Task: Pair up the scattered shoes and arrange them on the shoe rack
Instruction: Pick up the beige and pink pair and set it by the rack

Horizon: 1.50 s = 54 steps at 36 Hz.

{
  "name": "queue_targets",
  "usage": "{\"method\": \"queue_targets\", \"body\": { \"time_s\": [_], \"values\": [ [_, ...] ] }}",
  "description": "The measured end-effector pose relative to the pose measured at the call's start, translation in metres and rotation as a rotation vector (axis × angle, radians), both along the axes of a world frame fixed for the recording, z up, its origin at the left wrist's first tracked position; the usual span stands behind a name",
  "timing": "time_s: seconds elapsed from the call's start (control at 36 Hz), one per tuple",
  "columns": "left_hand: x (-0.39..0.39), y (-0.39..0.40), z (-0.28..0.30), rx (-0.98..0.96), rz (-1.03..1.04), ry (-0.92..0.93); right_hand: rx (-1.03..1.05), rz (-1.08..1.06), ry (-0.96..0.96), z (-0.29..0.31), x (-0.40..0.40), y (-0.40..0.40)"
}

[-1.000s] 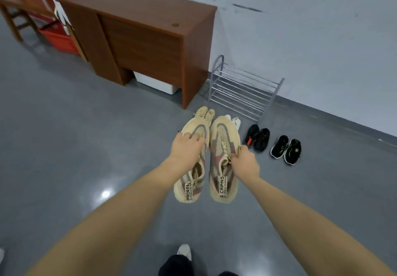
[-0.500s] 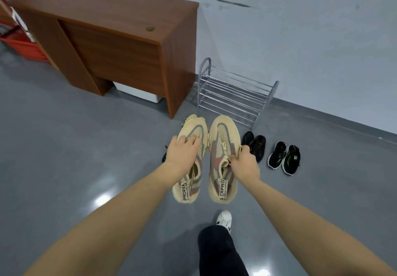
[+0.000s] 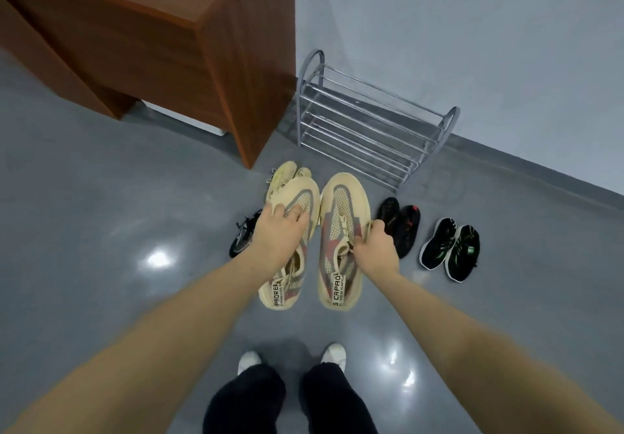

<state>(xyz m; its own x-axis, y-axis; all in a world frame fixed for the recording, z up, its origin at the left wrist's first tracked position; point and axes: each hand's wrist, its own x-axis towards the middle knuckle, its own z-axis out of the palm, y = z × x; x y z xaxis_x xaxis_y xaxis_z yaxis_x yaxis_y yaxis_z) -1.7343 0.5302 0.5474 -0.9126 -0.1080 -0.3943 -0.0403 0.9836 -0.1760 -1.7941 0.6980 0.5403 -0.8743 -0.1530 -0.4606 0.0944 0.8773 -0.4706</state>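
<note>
Beige shoes at frame centre, left shoe (image 3: 291, 241) gripped by left hand (image 3: 277, 234), right shoe (image 3: 341, 241) pinched by right hand (image 3: 374, 248). Best kept level, toes forward, lowered together onto rack (image 3: 368, 123), upper right, empty.

The two large knit mesh sneakers (image 3: 341, 241) are beige with grey and dull red panels, beige laces and white heel tabs printed in black letters. The small pair of shoes (image 3: 450, 249) on the glossy grey floor (image 3: 101, 214) is black with green streaks and white soles. Another small pair (image 3: 400, 224) is black with a red accent. The wire shoe rack (image 3: 368, 123) is shiny silver, the wooden desk (image 3: 152, 38) reddish brown, the wall (image 3: 472, 28) pale grey.
</note>
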Motion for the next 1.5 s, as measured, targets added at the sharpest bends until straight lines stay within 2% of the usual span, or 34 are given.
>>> {"method": "queue_targets", "body": {
  "time_s": [0.19,0.42,0.64,0.89,1.06,1.31,1.5],
  "values": [
    [-0.052,-0.029,-0.063,0.018,-0.081,-0.054,0.003,-0.090,-0.034,-0.061,-0.041,-0.032],
    [-0.099,-0.048,-0.153,0.139,-0.042,-0.034,0.136,-0.038,0.026,-0.158,-0.081,-0.051],
    [-0.130,-0.041,-0.298,0.166,-0.036,-0.102,0.157,-0.043,-0.031,-0.297,-0.103,-0.044],
    [-0.116,-0.021,-0.463,0.291,0.085,-0.314,0.137,-0.186,-0.245,-0.466,-0.078,-0.014],
    [-0.112,-0.018,-0.544,0.283,0.067,-0.341,0.068,-0.299,-0.328,-0.554,-0.064,-0.015],
    [-0.125,-0.012,-0.607,0.270,0.079,-0.326,0.062,-0.347,-0.344,-0.631,-0.064,-0.031],
    [-0.131,-0.007,-0.605,0.177,-0.043,-0.266,0.082,-0.258,-0.355,-0.620,-0.058,-0.041]
  ]
}}
